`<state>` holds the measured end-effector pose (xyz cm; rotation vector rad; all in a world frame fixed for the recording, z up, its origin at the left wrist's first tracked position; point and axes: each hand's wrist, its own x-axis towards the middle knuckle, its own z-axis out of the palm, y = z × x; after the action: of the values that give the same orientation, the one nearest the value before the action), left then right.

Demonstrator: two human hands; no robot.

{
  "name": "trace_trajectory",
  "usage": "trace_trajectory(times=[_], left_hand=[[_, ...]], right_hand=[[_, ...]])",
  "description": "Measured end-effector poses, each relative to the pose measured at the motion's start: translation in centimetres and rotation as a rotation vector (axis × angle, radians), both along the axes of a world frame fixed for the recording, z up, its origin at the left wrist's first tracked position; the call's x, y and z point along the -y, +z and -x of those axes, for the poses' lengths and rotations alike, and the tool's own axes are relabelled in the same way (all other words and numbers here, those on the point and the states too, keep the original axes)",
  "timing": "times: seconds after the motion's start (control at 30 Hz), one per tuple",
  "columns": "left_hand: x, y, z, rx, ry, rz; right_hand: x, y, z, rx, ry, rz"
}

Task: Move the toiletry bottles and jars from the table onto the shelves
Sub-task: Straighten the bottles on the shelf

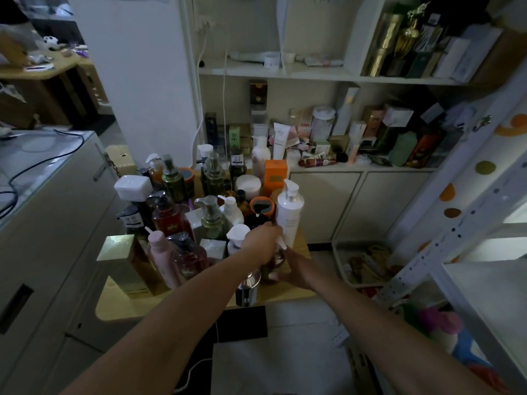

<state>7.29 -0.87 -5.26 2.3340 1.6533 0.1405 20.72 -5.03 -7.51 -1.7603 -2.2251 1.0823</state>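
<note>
Both your hands meet at the near right corner of the crowded surface (pixel 122 305). Your right hand (pixel 296 270) wraps the body of an upright brown pump bottle (pixel 275 262), and your left hand (pixel 261 240) curls over its pump top. The bottle stands straight ahead, long axis vertical, just beside a tall white bottle (pixel 289 215). The shelves (pixel 285 72) lie beyond, up and rightward.

One table (pixel 119 306), one orange box (pixel 275 173), one pink bottle (pixel 161 252), two red bottles (pixel 169 219) (pixel 192 259).
</note>
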Motion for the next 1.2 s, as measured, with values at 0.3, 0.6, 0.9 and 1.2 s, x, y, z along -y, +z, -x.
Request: trace_trajectory(times=[0.3,0.6,0.9,1.2], left_hand=[[-1.9,2.3,-1.4,-0.002,-0.219,0.004],[-2.8,8.0,-5.0,0.289,-0.432,0.061],[-1.5,5.1,-10.9,0.399,-0.422,0.257],[4.5,3.7,-23.4,0.526,-0.684,0.545]], right_hand=[[-0.7,-1.6,-3.0,-0.058,-0.197,0.172],[-0.1,-0.4,-6.8,-0.264,-0.544,-0.002],[4.9,1.2,-14.1,-0.409,-0.804,-0.149],[12.1,3.9,-22.5,-0.306,-1.143,-0.481]])
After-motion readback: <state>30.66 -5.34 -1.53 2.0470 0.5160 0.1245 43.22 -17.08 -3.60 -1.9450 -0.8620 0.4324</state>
